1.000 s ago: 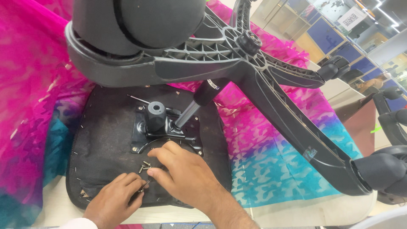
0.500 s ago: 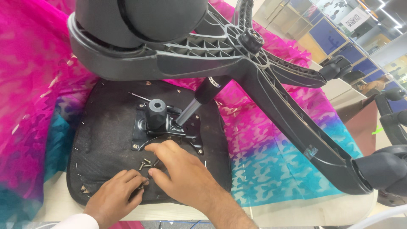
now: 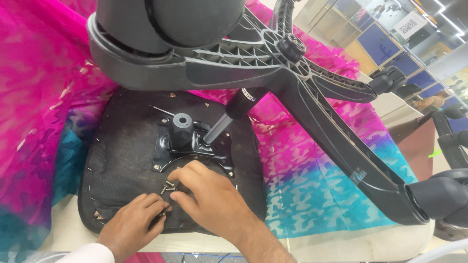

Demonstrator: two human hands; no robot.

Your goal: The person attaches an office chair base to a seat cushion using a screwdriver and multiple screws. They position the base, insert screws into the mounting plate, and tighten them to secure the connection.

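Observation:
An upturned black chair seat [image 3: 122, 160] lies on a bright cloth, with a black metal mounting plate [image 3: 192, 143] bolted to its underside. Several small screws [image 3: 168, 187] lie loose on the seat just below the plate. My right hand [image 3: 209, 199] rests over them, fingertips pinching at the screws. My left hand [image 3: 134, 224] sits beside it at the seat's near edge, fingers curled toward the same screws. Whether either hand grips a screw is hidden by the fingers.
A black five-star chair base [image 3: 292, 83] with its gas cylinder [image 3: 234, 114] leans over the seat, casters [image 3: 438, 199] at the right. The pink and turquoise cloth [image 3: 312, 185] covers the table. Desks and blue partitions [image 3: 390, 53] stand behind.
Both hands have stayed over the loose screws, fingers shifting slightly. The view has dipped a little lower and closer.

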